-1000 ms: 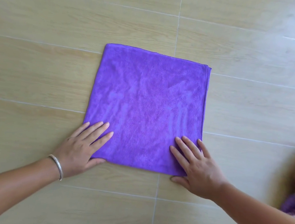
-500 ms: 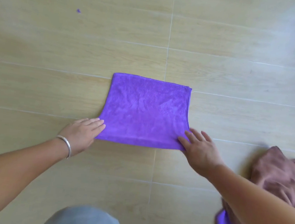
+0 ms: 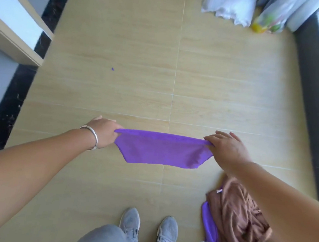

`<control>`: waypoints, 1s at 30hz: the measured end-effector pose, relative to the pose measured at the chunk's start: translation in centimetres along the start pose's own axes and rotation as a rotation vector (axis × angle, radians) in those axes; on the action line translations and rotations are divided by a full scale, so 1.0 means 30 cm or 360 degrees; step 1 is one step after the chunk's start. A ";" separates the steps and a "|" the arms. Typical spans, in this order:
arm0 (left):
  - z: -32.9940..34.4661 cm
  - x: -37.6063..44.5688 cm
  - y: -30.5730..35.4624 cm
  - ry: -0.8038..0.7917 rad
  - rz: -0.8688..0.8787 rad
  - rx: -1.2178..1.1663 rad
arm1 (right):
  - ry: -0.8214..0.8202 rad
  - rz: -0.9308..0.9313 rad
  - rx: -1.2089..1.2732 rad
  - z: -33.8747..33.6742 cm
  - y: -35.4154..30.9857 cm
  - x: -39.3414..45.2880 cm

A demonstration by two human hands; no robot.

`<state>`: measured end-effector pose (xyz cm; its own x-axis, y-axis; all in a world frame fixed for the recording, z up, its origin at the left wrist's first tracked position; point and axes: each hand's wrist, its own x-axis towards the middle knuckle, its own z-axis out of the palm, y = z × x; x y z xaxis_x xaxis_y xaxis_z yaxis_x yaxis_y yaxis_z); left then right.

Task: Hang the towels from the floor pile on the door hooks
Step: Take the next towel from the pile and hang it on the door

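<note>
A folded purple towel (image 3: 161, 151) hangs in the air above the floor, stretched flat between both hands. My left hand (image 3: 103, 132) pinches its upper left corner, and my right hand (image 3: 229, 148) pinches its upper right corner. On the floor at the lower right lies the pile: a crumpled brown towel (image 3: 239, 219) on top of another purple towel (image 3: 209, 226), partly hidden by my right forearm. No door hooks are in view.
I stand on a beige tiled floor (image 3: 161, 61), my grey shoes (image 3: 148, 231) at the bottom. A white and beige frame (image 3: 16, 25) with a black sill stands at left. White and clear plastic bags (image 3: 256, 10) lie top right beside a dark ledge (image 3: 314, 118).
The purple towel lay flat on the floor under both hands. Now both hands have lifted it by its near corners, and the view has risen from crouching to standing height.
</note>
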<state>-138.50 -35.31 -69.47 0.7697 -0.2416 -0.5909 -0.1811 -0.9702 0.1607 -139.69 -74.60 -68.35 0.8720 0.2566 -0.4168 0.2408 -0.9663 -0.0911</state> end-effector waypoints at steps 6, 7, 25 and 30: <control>-0.536 -0.378 0.111 0.0026 0.0033 -0.0137 | 0.0012 -0.0046 -0.0035 -0.563 -0.045 -0.246; -0.614 -0.434 0.124 0.0055 0.0055 -0.0126 | 0.0028 -0.0045 -0.0043 -0.655 -0.054 -0.279; -1.718 -1.183 0.266 0.0834 -0.0085 -0.0125 | 0.0786 -0.0052 -0.0353 -1.960 -0.267 -0.730; -1.881 -1.338 0.310 0.1020 -0.0118 -0.0110 | 0.0916 -0.0027 -0.0288 -2.147 -0.297 -0.828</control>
<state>-136.54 -33.69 0.34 0.9953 -0.0956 -0.0171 -0.0903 -0.9755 0.2008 -136.07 -71.02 1.07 0.9457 0.2910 0.1447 0.2815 -0.9560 0.0828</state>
